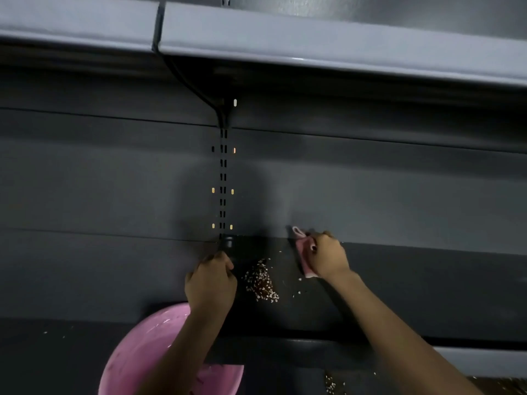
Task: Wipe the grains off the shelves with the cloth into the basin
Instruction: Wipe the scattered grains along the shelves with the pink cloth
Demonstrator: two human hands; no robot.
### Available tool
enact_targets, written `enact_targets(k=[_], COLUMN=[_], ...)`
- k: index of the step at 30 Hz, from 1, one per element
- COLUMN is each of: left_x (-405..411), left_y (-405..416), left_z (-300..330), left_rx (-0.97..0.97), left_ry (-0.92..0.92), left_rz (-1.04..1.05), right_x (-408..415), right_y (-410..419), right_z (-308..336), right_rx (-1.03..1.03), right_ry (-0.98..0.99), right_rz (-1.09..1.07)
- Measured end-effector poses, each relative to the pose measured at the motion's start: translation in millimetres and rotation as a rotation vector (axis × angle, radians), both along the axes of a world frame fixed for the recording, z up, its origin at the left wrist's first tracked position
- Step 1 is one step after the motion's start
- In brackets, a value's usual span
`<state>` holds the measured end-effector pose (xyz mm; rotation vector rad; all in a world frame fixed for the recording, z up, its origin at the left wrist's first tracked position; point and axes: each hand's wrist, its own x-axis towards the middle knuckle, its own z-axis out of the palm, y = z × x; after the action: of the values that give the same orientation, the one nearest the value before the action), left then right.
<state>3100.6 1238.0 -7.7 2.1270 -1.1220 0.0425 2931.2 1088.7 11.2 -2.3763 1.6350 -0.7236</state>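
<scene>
We see the grains (261,282) heaped in a loose pale pile on the dark shelf (399,280), between our two hands, with a few stray ones scattered to the pile's right. The shelf is a dark grey metal one, backed by a grey panel with a slotted upright (223,178) down its middle, and a lighter grey upper shelf (313,44) juts out overhead. More grains lie on the lower shelf (42,352) in front. The pink basin (142,346) sits below the shelf edge at the left, partly hidden by our left forearm; what it holds we cannot tell. Our right hand (328,256) grips the pink cloth (303,252) against the shelf near the back panel, right of the pile. Our left hand (211,283) is curled closed at the shelf's divider, just left of the pile; we cannot tell whether it grips anything.
</scene>
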Motion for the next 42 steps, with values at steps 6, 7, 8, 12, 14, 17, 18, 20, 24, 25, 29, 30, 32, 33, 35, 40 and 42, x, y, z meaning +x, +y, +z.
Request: enact_targets(k=[6,7,8,12,14,17,18,20,24,25,29,30,32,33,35,40,42], left_x=[-3,-3,-4,-6,-6,-6,-6,-4,-3,-2,0,1,3,5,6,4,2], left_y=[-3,-3,-3,-3,-3,-3,-3,-4,-4,-5,-10,-10,-11,-10,-9,-9,-9], left_z=[0,0,0,2,2,2,2,2,1,1,1,1,1,1,2,4,4], left_rx=[0.013,0.008,0.005,0.011,0.007,0.022,0.022,0.025,0.052,0.058,0.089,0.094,0.1,0.106,0.117,0.105,0.097], left_ry=[-0.022,-0.02,-0.018,-0.026,-0.022,-0.021,-0.021,-0.021,-0.028,-0.031,-0.055,-0.055,-0.044,-0.035,-0.014,-0.053,-0.068], left_rz=[-0.018,-0.017,-0.018,-0.019,-0.023,-0.047,-0.043,-0.028,-0.012,-0.008,-0.007,-0.006,0.003,0.012,0.038,0.035,0.025], right_x=[20,26,31,34,33,36,41,56,85,88,99,105,121,128,137,128,120], right_y=[-17,-16,-13,0,-4,-23,-29,-37,-35,-34,-38,-39,-35,-33,-31,-39,-41], right_z=[-11,-12,-11,1,6,12,13,10,-6,-5,13,16,14,8,-5,8,21], right_rx=[0.111,0.103,0.105,0.194,0.125,0.007,0.003,0.016,0.032,0.07,0.05,-0.051,-0.231,-0.273,-0.235,0.069,0.108], right_ry=[0.156,0.153,0.148,0.163,0.125,0.101,0.112,0.116,0.293,0.296,0.218,0.203,0.3,0.391,0.488,0.353,0.355], right_rz=[0.032,0.11,0.212,0.567,0.583,0.489,0.45,0.385,0.46,0.516,0.656,0.643,0.592,0.564,0.53,0.724,0.768])
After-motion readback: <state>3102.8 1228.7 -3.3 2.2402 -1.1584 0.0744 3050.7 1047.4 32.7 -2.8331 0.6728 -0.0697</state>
